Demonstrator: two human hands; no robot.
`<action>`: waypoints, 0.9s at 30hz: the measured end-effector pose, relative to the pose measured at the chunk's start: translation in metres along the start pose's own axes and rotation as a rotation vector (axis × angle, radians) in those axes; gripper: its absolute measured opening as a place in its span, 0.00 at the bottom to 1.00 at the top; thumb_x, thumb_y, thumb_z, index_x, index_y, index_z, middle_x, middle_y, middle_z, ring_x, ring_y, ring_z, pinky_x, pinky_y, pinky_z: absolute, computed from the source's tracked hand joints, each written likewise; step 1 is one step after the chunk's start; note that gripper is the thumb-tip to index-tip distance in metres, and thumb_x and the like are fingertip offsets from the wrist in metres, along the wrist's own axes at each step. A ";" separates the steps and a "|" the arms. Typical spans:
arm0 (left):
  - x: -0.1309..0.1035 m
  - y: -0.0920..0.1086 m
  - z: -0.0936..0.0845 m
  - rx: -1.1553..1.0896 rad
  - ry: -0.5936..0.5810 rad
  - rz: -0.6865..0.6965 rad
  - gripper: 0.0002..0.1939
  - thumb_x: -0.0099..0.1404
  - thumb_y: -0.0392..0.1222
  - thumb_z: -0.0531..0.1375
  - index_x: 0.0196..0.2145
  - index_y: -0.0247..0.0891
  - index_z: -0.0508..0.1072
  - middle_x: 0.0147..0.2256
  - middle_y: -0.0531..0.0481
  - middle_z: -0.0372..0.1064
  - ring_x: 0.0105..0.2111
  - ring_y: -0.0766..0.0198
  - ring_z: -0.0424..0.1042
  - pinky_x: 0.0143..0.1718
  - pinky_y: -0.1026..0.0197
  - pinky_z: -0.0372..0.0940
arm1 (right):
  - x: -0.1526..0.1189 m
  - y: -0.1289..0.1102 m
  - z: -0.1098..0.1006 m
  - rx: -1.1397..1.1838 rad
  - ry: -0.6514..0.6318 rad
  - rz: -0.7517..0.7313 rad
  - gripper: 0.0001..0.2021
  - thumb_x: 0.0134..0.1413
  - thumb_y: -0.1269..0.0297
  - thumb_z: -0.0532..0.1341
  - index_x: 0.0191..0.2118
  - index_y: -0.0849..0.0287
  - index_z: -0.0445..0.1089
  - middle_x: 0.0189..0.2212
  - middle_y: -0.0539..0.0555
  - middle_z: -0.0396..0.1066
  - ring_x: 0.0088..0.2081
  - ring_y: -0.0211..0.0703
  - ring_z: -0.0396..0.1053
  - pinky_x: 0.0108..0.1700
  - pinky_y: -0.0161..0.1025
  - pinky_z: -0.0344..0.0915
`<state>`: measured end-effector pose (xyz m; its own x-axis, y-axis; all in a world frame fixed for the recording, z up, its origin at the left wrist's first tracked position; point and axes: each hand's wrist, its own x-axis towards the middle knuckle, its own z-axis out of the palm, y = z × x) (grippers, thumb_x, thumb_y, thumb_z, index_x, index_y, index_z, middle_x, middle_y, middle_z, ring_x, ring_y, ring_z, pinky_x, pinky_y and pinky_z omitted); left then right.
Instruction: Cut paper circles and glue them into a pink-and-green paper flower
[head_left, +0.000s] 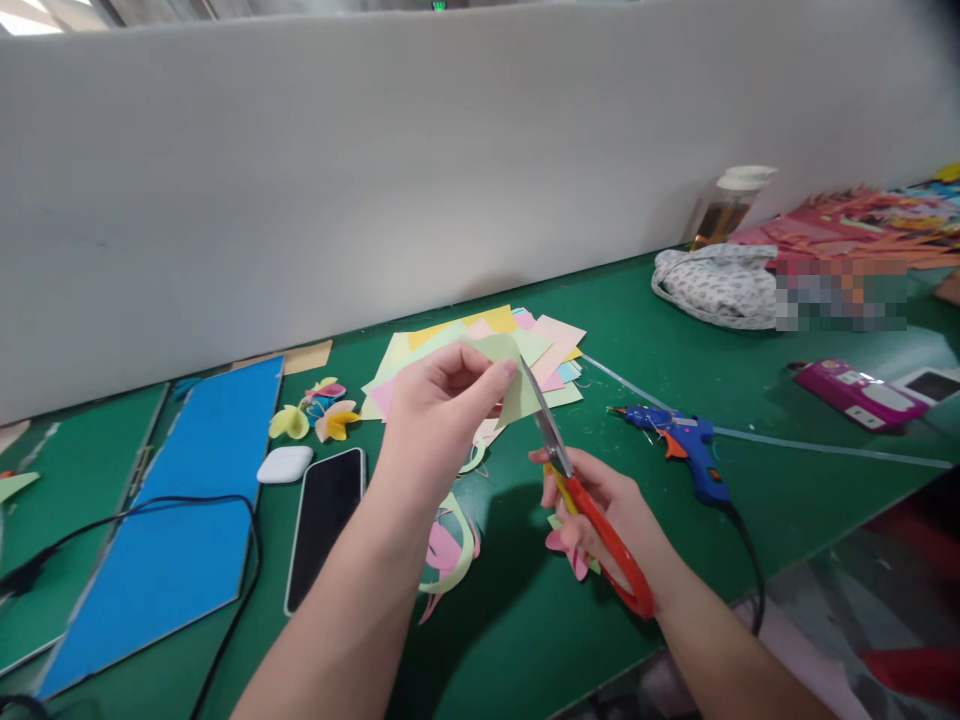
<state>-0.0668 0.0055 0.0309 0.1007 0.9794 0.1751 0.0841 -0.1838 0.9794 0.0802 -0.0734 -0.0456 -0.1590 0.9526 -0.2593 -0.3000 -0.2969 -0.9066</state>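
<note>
Pinched between the thumb and fingers of my left hand (450, 405) is a pale green piece of paper (519, 398), held up above the table. My right hand (600, 500) grips the orange-red and yellow handles of a pair of scissors (556, 445), whose blades point up and away along the paper's right edge. Behind my left hand lies a pile of pastel paper sheets (559, 345), partly hidden by it. Pink and green paper cut-outs (574, 555) rest below my right hand. Curled green and pink paper scraps (450, 550) lie beside my left forearm.
A blue glue gun (686, 440) with its cord lies at the right. Left are a phone (326, 525), a white earbud case (285, 464), paper flowers (322, 410) and a blue board (172, 510) crossed by a black cable. A white partition (375, 170) borders the green table (517, 640).
</note>
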 end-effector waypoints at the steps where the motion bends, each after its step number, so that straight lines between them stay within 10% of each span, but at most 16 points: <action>1: 0.000 0.000 0.000 0.003 0.002 0.000 0.10 0.56 0.44 0.65 0.23 0.37 0.70 0.21 0.54 0.68 0.22 0.70 0.67 0.25 0.67 0.65 | 0.000 0.000 0.000 0.003 0.001 0.004 0.31 0.28 0.60 0.76 0.44 0.53 0.70 0.27 0.42 0.64 0.14 0.25 0.59 0.15 0.29 0.57; 27: 0.001 -0.003 0.001 0.025 -0.021 0.008 0.10 0.55 0.43 0.65 0.22 0.36 0.71 0.19 0.55 0.68 0.20 0.70 0.67 0.22 0.68 0.63 | 0.000 0.003 0.000 0.009 0.013 -0.025 0.34 0.30 0.58 0.76 0.49 0.53 0.68 0.29 0.43 0.63 0.15 0.24 0.57 0.11 0.28 0.53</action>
<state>-0.0658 0.0070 0.0277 0.1226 0.9759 0.1805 0.1077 -0.1939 0.9751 0.0793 -0.0740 -0.0481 -0.1393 0.9605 -0.2410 -0.3123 -0.2736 -0.9097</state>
